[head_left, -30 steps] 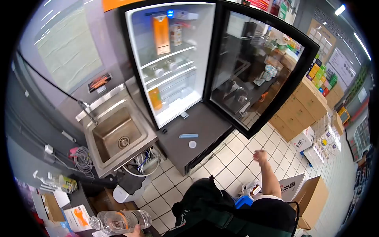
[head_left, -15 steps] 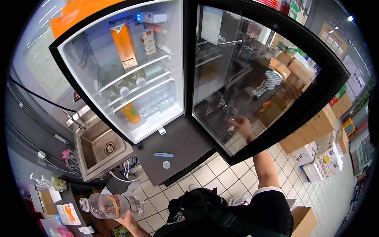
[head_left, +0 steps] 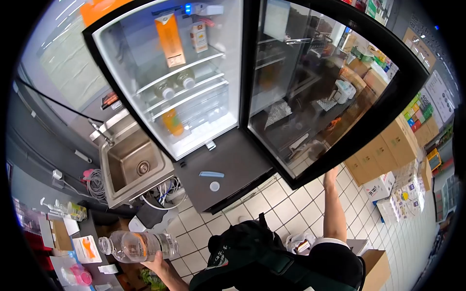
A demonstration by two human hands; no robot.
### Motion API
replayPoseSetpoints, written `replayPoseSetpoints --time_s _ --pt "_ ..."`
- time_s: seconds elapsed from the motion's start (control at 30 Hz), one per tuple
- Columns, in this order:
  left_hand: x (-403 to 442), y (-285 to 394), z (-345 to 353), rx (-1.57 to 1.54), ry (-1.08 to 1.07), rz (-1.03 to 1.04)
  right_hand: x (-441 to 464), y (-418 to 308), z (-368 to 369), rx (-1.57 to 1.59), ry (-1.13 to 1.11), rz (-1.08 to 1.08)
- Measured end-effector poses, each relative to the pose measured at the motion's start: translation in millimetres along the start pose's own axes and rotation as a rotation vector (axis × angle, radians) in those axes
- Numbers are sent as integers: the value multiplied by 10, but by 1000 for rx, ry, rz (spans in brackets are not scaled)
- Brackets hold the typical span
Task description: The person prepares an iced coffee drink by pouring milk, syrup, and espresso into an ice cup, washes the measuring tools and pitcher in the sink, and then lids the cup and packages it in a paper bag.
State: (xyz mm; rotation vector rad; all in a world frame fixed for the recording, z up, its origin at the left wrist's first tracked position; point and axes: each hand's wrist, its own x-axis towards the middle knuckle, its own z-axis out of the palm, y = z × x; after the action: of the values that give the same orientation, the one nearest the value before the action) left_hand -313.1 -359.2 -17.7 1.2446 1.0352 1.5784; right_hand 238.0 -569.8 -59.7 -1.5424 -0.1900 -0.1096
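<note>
A large clear plastic bottle (head_left: 138,245) with an orange label lies sideways in my left hand (head_left: 156,264), which is wrapped round its underside. On the other side, my right arm reaches forward to the lower edge of the glass fridge door (head_left: 310,106); my right hand (head_left: 331,173) is mostly hidden by the door's black frame. The door stands wide open beside the lit fridge (head_left: 233,63). Inside are an orange carton (head_left: 170,41), a smaller carton (head_left: 198,37), two bottles lying on a shelf (head_left: 185,79) and an orange bottle (head_left: 172,122) below.
A steel sink (head_left: 131,155) is at the left. A blue strip (head_left: 211,174) and a white cap (head_left: 214,185) lie on the dark surface below the fridge. Cardboard boxes (head_left: 383,150) stand at the right, and a bag (head_left: 299,242) is on the floor near me.
The view has shifted nearer the fridge than a second ago. My right hand has moved from above the floor to the door's lower edge. My left hand still holds the bottle.
</note>
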Motion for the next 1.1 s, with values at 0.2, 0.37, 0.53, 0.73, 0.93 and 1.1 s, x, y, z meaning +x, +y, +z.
replayPoseSetpoints --time_s 0.2,0.37,0.53,0.73,0.93,1.1 --pt "125 108 -769 -85 -47 -33 -840 337 -991 -284 16 51" --pt "113 351 -1454 -27 80 -29 -1735 406 -835 -275 -248 165" --pt "-155 651 -2165 117 219 -30 -2605 266 381 -187 -718 238" --pt "-638 895 -2751 94 458 56 -4081 -263 2470 55 -1459 157" --pt "-1176 948 -3144 168 774 43 -6234 -1131 4031 255 -2063 16" --pt "-1286 977 -3348 257 1051 64 -7870 -1760 4689 260 -2471 -203"
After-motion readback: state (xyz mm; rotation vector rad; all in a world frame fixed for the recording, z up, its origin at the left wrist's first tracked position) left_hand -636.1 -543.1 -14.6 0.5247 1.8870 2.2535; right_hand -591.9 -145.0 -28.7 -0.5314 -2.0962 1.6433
